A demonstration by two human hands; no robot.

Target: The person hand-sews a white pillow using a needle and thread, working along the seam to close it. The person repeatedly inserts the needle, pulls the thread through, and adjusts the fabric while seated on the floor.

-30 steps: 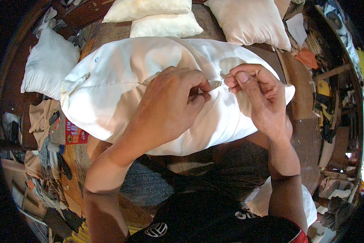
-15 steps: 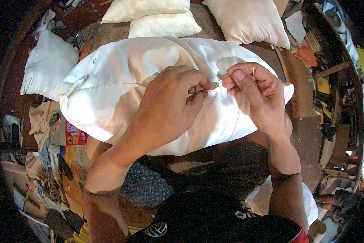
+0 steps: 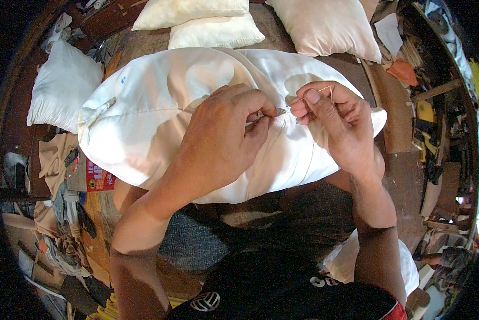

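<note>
White pillow: lies across your lap.
Left hand: fingers pinch its seam.
Right hand: fingertips grip a needle.

A dark brown wooden table carries the pillows; a large white pillow lies across its middle, reaching toward the near edge; at the far edge two cream pillows lie stacked, one on the other; a third cream pillow lies toward the far right corner; a white pillow sits at the left edge; an orange scrap and a pale paper sheet lie near the right edge.
</note>
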